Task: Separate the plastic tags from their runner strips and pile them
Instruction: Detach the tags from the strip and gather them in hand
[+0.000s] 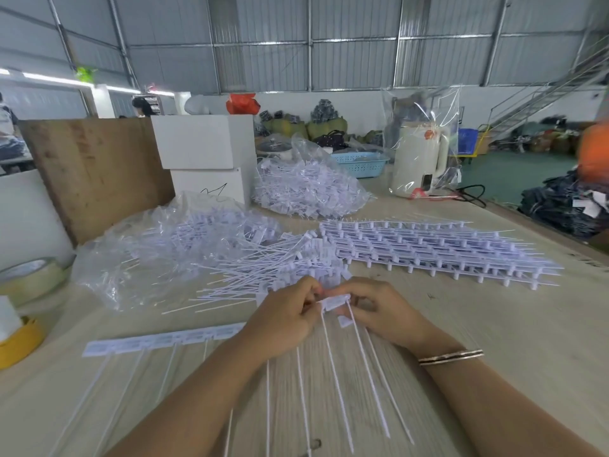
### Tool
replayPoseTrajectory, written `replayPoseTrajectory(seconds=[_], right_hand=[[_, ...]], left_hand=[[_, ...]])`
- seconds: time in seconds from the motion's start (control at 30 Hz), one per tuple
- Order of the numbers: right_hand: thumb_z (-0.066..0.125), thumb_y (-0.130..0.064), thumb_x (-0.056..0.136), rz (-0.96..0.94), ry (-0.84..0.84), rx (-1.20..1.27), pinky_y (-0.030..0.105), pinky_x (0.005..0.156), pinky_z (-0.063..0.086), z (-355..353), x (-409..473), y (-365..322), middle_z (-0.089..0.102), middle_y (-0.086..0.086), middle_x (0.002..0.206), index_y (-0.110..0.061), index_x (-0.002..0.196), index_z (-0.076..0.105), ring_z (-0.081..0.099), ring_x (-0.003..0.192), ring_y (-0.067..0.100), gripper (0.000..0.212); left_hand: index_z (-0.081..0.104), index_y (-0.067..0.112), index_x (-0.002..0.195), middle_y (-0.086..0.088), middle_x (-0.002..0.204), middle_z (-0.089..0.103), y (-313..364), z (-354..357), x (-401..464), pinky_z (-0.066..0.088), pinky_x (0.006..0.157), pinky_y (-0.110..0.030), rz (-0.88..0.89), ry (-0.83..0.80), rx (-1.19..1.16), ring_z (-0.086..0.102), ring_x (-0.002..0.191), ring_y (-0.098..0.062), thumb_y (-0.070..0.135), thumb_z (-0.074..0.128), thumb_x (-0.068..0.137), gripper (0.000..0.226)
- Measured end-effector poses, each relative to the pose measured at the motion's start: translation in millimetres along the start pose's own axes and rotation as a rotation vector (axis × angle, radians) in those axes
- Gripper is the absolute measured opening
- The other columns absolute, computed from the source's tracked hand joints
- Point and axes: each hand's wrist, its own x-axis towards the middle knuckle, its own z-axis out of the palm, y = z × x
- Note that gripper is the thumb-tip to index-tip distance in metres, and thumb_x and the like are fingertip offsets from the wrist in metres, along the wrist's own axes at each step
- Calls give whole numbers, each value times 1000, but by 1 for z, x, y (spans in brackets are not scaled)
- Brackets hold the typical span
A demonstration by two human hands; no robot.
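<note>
On the surface (494,324), the left hand (283,319) and the right hand (379,311) both pinch one strip of tags (334,303), whose long tails point toward the person. Just behind lies the pile of loose tags (263,262), and to its right the stacked runner strips (428,249).

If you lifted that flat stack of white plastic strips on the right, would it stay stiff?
The stack of white plastic tag strips would probably sag and feel light: the pieces are thin. The layers look loose, so they may slide apart. Thin tails sticking out could snag the pile of loose white tags.
</note>
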Motion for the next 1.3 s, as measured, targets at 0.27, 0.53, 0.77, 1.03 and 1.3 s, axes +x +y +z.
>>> replayPoseTrajectory(seconds=[0.27,0.53,0.77,1.03,1.3], right_hand=[[68,-5,81,-71,111,-161,15,63,40,0,-1,0,55,-22,77,-27,102,70,53,67,2,31],[72,-25,80,-76,43,-266,25,66,45,2,1,-8,59,-9,80,-16,98,72,56,71,10,20],[70,-17,81,-78,20,-131,23,70,44,2,2,-5,66,6,82,-15,94,74,58,76,18,14],[67,-22,83,-16,27,-119,23,80,37,4,3,1,64,6,87,-19,90,75,51,88,19,11],[61,-12,88,-23,8,-39,23,77,38,6,3,-2,55,7,78,-7,77,70,49,79,14,15]], left_hand=[[59,16,78,5,72,53,-12,-4,-4,35,63,-28,-37,37,-13,47,65,-5,33,51,93,25],[54,26,74,15,56,44,-20,-9,-7,30,55,-23,-18,-41,-120,39,53,-2,38,59,88,20],[57,23,82,14,59,45,-20,-9,-6,28,53,-21,36,-77,-110,38,52,-1,39,60,89,17],[57,23,81,15,58,44,-22,-9,-4,28,54,-21,53,-89,-108,37,53,-1,40,60,88,19],[50,33,75,14,61,47,-19,-9,-3,30,56,-24,63,-112,-74,39,55,-1,35,62,89,18]])
